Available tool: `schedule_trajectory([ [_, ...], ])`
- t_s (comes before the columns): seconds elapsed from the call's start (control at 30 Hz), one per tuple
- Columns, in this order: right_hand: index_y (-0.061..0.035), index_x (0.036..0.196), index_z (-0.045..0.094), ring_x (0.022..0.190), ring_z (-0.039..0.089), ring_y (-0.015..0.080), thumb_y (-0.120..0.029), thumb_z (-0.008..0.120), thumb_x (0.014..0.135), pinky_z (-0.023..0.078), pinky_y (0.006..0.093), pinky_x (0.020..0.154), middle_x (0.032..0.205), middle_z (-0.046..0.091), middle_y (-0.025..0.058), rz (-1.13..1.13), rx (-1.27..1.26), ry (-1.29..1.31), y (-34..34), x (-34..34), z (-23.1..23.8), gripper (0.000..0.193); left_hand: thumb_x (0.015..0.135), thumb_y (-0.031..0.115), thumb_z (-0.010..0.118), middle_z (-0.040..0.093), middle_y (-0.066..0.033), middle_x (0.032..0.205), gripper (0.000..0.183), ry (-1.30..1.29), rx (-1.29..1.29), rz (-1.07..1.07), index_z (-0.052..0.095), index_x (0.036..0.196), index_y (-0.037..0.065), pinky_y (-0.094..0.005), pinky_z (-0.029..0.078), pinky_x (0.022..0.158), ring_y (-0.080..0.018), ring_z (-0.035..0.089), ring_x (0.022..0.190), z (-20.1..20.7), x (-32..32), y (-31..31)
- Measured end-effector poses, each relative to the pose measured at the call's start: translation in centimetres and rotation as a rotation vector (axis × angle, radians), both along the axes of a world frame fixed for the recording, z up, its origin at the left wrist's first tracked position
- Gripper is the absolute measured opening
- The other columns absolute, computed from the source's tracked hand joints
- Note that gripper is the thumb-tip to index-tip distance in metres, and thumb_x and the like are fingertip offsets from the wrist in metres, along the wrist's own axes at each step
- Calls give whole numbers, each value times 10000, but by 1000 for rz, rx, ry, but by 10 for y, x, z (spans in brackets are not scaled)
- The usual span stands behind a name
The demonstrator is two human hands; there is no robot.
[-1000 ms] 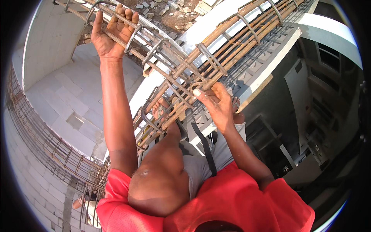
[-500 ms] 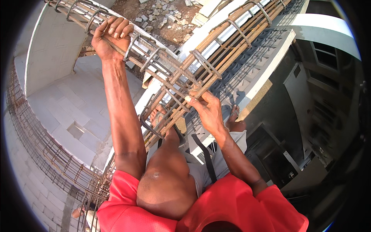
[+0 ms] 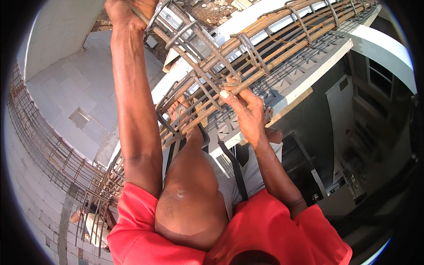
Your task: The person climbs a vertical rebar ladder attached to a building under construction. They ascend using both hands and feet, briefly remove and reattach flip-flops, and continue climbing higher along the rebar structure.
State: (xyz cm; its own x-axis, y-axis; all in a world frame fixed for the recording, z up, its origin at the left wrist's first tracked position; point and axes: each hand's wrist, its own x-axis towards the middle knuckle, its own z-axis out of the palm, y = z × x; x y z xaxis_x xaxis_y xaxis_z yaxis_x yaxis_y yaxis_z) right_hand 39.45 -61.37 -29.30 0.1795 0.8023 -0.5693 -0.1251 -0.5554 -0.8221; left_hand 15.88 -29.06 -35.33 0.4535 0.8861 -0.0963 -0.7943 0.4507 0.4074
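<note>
Two rusty rebar cages meet in front of me. The shorter cage (image 3: 191,42) slants up to the left, and the longer cage (image 3: 298,42) runs from lower left to upper right. At the top edge my left hand (image 3: 127,12) is closed round a bar of the shorter cage; the picture's edge cuts off part of its fingers. My right hand (image 3: 249,109) is at the crossing, thumb in front and fingers curled behind the lower bar of the longer cage. Bent stirrups (image 3: 254,51) ring the bars close by. The right fingertips are partly hidden behind steel.
Below the longer cage lies a grey ledge (image 3: 309,66) with a white edge, where my foot (image 3: 180,110) rests near the bars. A deep drop to a dark lower level is on the right. Lower left are another rebar cage (image 3: 53,157) and a person (image 3: 96,225).
The view has shifted, so my left hand now sits higher, against the top edge. Both hands keep their hold on the bars. More of the person at lower left shows.
</note>
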Motion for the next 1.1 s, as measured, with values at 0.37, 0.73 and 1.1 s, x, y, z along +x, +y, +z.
schedule_trajectory([
  [0.37, 35, 1406, 574, 1128, 673, 181, -70, 794, 926, 531, 352, 1017, 1251, 687, 106, 28, 59, 234, -12, 11, -14, 538, 998, 240, 563, 604, -85, 931, 195, 13, -87, -18, 585, 1053, 54, -382, 439, 718, -224, 573, 794, -9, -10, 14],
  [0.73, 30, 1495, 480, 1133, 648, 180, -197, 935, 862, 520, 349, 1015, 1252, 648, 110, 94, 39, 63, 3, -2, -8, 811, 939, 123, 576, 449, -52, 872, 170, -6, -230, 31, 482, 1029, 13, -363, 413, 778, -177, 466, 783, -4, -14, 15],
  [1.1, -7, 1155, 659, 878, 677, 152, -142, 835, 924, 560, 333, 836, 966, 694, 63, -272, 127, -62, -11, 50, -18, 320, 1027, 158, 567, 523, -61, 946, 292, 102, -204, 59, 526, 1233, -46, -356, 453, 805, -171, 516, 840, 1, -1, 4],
])
